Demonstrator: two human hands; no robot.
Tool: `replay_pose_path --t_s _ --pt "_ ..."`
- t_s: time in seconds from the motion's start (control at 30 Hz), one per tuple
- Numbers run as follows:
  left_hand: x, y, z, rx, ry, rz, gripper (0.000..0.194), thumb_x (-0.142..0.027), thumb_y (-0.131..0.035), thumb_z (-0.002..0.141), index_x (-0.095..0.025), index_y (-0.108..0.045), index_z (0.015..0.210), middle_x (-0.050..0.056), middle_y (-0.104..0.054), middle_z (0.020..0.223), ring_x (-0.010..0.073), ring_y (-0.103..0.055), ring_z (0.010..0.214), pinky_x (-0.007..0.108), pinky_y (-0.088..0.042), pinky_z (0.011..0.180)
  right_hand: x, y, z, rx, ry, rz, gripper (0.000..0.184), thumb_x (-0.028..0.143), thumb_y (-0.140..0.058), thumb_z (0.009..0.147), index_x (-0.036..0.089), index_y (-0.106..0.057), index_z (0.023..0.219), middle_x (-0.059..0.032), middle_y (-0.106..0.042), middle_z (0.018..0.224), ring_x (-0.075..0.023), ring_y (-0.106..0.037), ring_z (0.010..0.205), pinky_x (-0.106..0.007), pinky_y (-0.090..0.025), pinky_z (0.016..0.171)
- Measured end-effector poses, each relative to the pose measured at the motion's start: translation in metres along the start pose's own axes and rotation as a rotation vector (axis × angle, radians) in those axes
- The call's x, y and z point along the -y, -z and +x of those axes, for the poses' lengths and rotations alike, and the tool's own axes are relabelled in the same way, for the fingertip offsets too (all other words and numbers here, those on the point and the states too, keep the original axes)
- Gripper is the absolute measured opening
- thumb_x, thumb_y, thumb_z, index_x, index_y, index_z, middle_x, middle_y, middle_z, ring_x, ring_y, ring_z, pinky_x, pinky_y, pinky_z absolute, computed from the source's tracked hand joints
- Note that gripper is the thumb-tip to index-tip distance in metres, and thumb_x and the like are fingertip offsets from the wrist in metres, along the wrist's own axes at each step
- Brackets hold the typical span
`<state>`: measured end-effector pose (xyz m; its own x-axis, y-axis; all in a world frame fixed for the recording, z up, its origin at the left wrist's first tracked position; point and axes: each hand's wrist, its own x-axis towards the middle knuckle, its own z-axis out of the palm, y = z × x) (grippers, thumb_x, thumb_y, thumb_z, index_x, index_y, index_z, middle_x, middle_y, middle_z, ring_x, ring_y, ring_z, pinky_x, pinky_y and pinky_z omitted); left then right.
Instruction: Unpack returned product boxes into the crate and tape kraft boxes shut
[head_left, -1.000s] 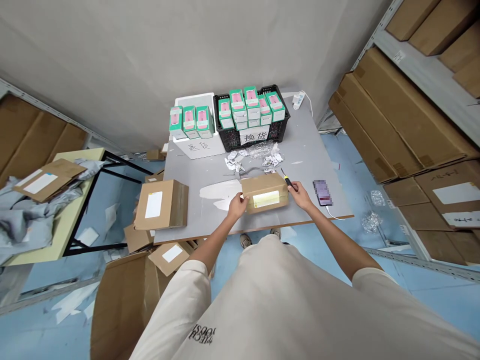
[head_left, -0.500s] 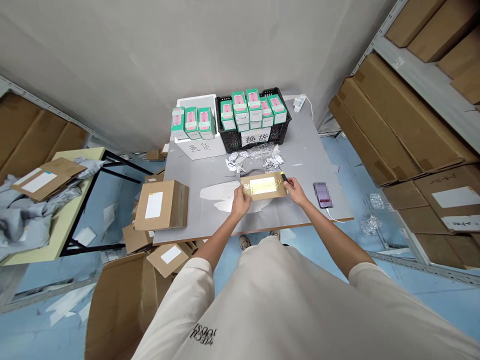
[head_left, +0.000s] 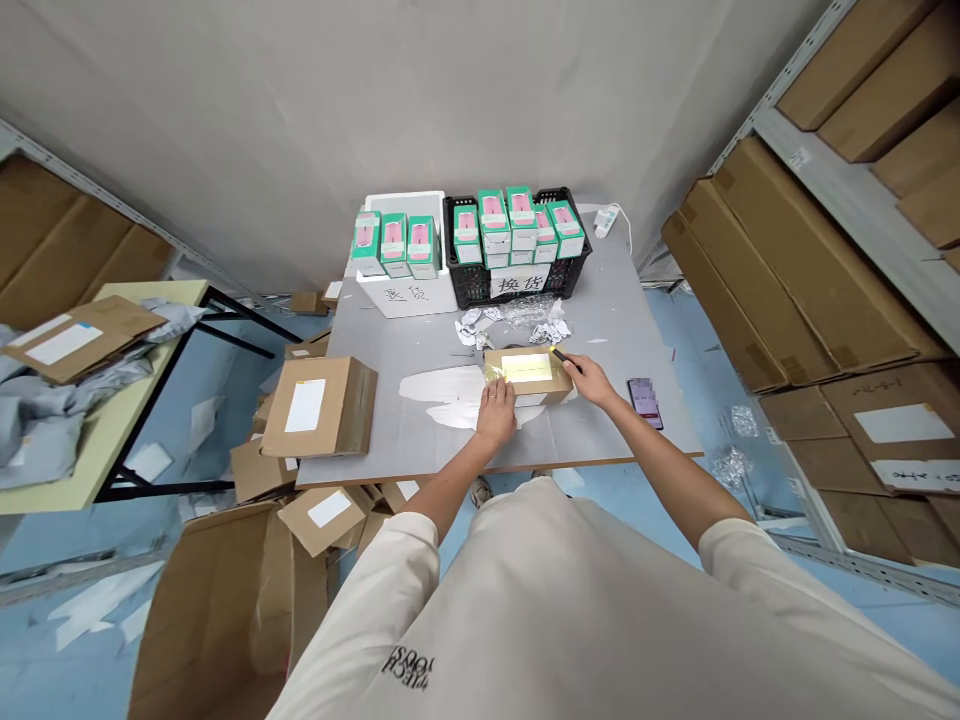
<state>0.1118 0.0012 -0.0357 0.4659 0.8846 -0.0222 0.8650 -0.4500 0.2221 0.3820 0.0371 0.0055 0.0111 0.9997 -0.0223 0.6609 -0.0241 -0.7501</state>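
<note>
A small brown cardboard box (head_left: pixel 562 378) with clear tape and a pale label on top rests on the grey table. My left hand (head_left: pixel 496 412) lies against the box's near left side, fingers stretched out flat over its edge. In my right hand (head_left: pixel 589 380), at the box's right end, is a black and yellow utility knife (head_left: pixel 559 354), its tip over the far right corner of the box. Whether the blade is out is too small to tell. Crumpled paper (head_left: pixel 551 328) lies just beyond the box.
Behind stand a black crate (head_left: pixel 517 290) and a white bin (head_left: pixel 409 300) holding green-and-pink boxes. A larger carton (head_left: pixel 319 405) sits at the table's left, a phone (head_left: pixel 645 402) at the right. Shelving with cartons (head_left: pixel 810 260) flanks the right; a yellowish side table (head_left: pixel 112 470) is left.
The box has gone from tilted up between both hands to resting on the table. My left hand has loosened from its left end and now lies flat against it.
</note>
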Motion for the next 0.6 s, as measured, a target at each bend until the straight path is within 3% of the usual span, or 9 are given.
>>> replay_pose_path --t_s 0.17,0.27,0.4,0.6 --pt "0.0 -0.003 -0.005 -0.015 -0.025 -0.005 0.08 -0.02 -0.056 0.083 0.002 -0.03 0.155 0.03 -0.03 0.161 0.0399 -0.025 0.153 0.053 -0.024 0.123 0.043 -0.001 0.017 0.306 0.154 -0.215 0.043 0.047 -0.045 0.102 0.027 -0.073 0.126 -0.0038 -0.073 0.129 -0.0266 -0.066 0.116 -0.035 -0.048 0.101" --pt "0.001 -0.001 -0.008 -0.031 -0.038 -0.019 0.081 -0.019 -0.057 0.08 0.002 -0.03 0.154 0.03 -0.03 0.161 0.0398 -0.025 0.154 0.053 -0.025 0.123 0.067 -0.012 0.025 0.415 0.181 -0.349 0.041 0.047 -0.045 0.103 0.028 -0.075 0.123 -0.0037 -0.076 0.121 -0.0253 -0.069 0.108 -0.031 -0.048 0.094" --pt "0.003 0.0 -0.011 -0.059 -0.039 -0.044 0.081 -0.018 -0.056 0.079 -0.001 -0.031 0.154 0.029 -0.032 0.161 0.0387 -0.024 0.154 0.055 -0.023 0.124 0.086 -0.026 0.035 0.463 0.209 -0.45 0.043 0.049 -0.043 0.103 0.027 -0.076 0.12 -0.0049 -0.077 0.117 -0.0243 -0.068 0.105 -0.028 -0.046 0.088" --pt "0.006 -0.007 -0.012 -0.077 -0.035 -0.098 0.084 -0.017 -0.056 0.078 0.0 -0.028 0.156 0.03 -0.029 0.162 0.0388 -0.021 0.155 0.058 -0.019 0.125 0.093 -0.037 0.042 0.458 0.185 -0.513 0.043 0.05 -0.044 0.102 0.028 -0.077 0.117 -0.0059 -0.077 0.112 -0.0253 -0.067 0.101 -0.029 -0.044 0.08"
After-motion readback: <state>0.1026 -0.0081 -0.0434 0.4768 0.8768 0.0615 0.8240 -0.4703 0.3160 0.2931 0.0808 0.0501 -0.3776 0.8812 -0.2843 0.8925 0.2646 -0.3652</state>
